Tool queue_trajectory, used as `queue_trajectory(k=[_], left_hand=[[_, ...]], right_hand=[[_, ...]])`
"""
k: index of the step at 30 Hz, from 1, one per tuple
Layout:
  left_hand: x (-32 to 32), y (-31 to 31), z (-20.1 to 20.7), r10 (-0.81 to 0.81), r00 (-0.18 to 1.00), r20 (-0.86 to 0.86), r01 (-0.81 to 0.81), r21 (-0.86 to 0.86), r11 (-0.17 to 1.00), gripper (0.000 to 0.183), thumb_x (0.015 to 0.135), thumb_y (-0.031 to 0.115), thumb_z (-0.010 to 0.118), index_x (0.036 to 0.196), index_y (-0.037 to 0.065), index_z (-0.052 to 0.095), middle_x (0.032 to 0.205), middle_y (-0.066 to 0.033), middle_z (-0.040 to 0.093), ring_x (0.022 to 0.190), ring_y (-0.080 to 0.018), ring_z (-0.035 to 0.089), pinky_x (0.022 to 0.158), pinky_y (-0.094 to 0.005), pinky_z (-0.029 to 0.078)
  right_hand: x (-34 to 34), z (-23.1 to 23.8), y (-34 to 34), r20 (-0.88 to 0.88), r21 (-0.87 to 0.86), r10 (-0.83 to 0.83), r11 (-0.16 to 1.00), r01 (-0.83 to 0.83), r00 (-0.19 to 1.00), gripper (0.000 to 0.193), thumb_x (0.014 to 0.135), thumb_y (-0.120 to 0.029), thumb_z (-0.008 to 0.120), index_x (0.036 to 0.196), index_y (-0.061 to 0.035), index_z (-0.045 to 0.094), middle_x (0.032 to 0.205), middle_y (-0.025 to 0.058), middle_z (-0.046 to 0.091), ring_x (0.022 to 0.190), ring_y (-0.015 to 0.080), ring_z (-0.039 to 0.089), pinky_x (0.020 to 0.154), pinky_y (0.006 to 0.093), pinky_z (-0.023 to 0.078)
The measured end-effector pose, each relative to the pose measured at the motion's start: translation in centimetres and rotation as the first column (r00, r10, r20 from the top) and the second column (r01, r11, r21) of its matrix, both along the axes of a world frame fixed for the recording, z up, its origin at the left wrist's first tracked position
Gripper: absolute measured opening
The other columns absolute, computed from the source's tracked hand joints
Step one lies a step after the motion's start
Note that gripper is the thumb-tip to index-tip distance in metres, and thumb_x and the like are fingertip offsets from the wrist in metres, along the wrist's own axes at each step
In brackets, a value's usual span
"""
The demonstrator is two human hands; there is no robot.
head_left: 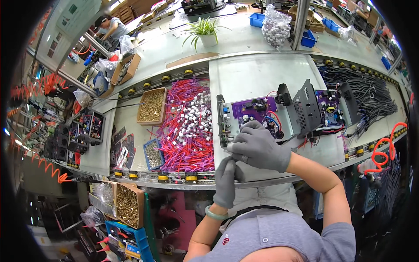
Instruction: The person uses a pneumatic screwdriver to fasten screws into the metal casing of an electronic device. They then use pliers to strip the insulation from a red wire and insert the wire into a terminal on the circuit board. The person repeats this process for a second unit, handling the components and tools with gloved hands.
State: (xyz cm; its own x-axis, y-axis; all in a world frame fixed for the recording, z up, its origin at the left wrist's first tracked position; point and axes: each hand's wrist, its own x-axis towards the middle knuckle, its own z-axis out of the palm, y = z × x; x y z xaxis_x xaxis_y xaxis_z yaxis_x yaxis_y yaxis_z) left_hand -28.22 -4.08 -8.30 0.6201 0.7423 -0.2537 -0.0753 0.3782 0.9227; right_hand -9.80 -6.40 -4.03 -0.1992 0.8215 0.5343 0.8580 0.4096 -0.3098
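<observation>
My left hand (225, 183) and my right hand (258, 147), both in grey gloves, meet at the near edge of the work board. Fingers on both hands are curled and pressed together; what they pinch, if anything, is hidden between them. Just beyond them lies an opened electronic unit with a purple circuit board (253, 108), a front panel with small parts (222, 121) on its left and red and blue wires (275, 120). My right hand overlaps the near edge of this unit. A second opened unit with a perforated grey metal cover (305, 109) stands to its right.
Left of the board lie a heap of red and purple wires with white connectors (187, 126), a box of brass-coloured screws (152, 105) and a blue tray of small silver parts (153, 154). Black cables (366, 94) lie right. A potted plant (208, 36) stands behind.
</observation>
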Motion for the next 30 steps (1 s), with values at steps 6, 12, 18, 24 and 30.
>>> queue_trajectory(k=[6,12,18,24,30], left_hand=[[0.2,1.1,-0.7,0.286,0.956,-0.063,-0.258,0.284,0.924,0.021,0.098,0.008,0.048,0.115,0.0,0.057,0.07,0.0033,0.049,0.053,-0.0018,0.038,0.046,-0.02,0.03],[-0.3,2.6,-0.3,0.388,0.911,-0.14,-0.192,0.689,0.699,0.026,0.091,0.007,0.062,0.117,0.003,0.061,0.069,0.0017,0.056,0.055,-0.0068,0.047,0.05,-0.0266,0.039],[1.5,5.1,4.4,0.294,0.791,-0.537,0.569,0.822,-0.029,0.042,0.087,0.019,0.067,0.127,0.008,0.06,0.054,-0.004,0.054,0.045,-0.0212,0.054,0.043,-0.0358,0.04],[1.6,5.3,1.5,0.468,0.748,-0.47,0.61,0.765,-0.205,0.041,0.084,0.016,0.067,0.125,0.021,0.062,0.052,-0.0027,0.049,0.044,-0.0225,0.053,0.042,-0.0381,0.039],[1.4,5.5,1.8,0.422,0.795,-0.435,0.56,0.794,-0.235,0.026,0.084,0.015,0.067,0.11,0.015,0.066,0.059,-0.004,0.054,0.049,-0.0224,0.056,0.046,-0.0365,0.04]], right_hand=[[-2.4,-0.3,-0.8,0.026,0.093,-0.197,0.976,0.194,0.98,0.017,0.075,-0.024,0.07,0.085,-0.0151,0.061,0.079,-0.0005,0.06,0.078,0.0181,0.061,0.088,0.0381,0.045],[-1.6,-3.0,-2.1,-0.04,0.227,-0.099,0.968,0.106,0.994,0.011,0.076,-0.022,0.07,0.081,-0.0166,0.062,0.076,-0.0024,0.057,0.074,0.0166,0.058,0.089,0.0377,0.048],[-0.4,-4.6,-4.4,-0.217,0.151,-0.116,0.977,0.151,0.969,0.022,0.071,-0.022,0.08,0.09,-0.0207,0.068,0.079,-0.0053,0.062,0.075,0.0161,0.061,0.087,0.0376,0.049],[-0.6,-4.6,-4.6,-0.278,0.144,-0.129,0.974,0.174,0.952,0.023,0.071,-0.022,0.08,0.09,-0.018,0.069,0.078,-0.0034,0.062,0.078,0.0174,0.062,0.082,0.0375,0.048],[-0.7,-3.7,-4.9,-0.335,0.093,-0.164,0.974,0.206,0.928,0.023,0.073,-0.021,0.08,0.093,-0.014,0.069,0.08,-0.0004,0.064,0.073,0.0199,0.064,0.071,0.0366,0.05]])
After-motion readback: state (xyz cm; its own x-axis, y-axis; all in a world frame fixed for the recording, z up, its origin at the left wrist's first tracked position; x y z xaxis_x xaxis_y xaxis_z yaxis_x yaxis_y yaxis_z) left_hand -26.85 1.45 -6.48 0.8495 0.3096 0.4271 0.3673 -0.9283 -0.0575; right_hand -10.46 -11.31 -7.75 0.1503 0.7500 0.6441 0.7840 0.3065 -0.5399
